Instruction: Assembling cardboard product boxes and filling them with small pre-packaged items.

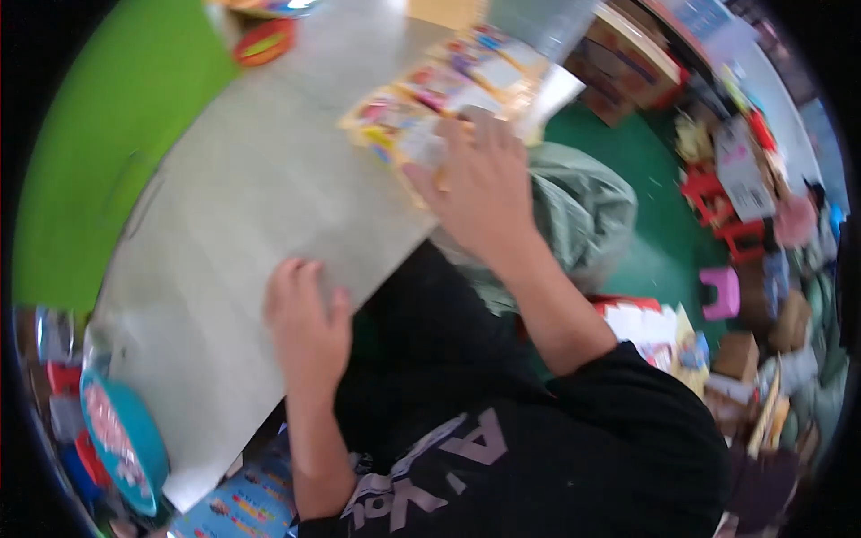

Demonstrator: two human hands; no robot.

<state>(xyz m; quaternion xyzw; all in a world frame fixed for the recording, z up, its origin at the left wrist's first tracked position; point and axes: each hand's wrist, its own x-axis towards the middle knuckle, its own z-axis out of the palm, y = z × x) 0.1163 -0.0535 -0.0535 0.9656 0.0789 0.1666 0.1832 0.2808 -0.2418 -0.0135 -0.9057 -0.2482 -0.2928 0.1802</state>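
My left hand (309, 323) rests on the grey tabletop (224, 197) near its front edge, fingers stretched out and nothing held. Farther off to the right, my right hand (484, 179) lies over a row of colourful yellow-edged packets (430, 90). Its thumb is spread from the fingers and it touches the nearest packet; motion blur smears the fingertips. The packets lie side by side near the table's right edge.
A teal basin (148, 448) with pink and white contents stands at the lower left. Right of the table are a greenish plastic sack (578, 211), a cardboard box (628, 58) and a pink stool (720, 293). An orange-red round container (265, 43) sits at the far side.
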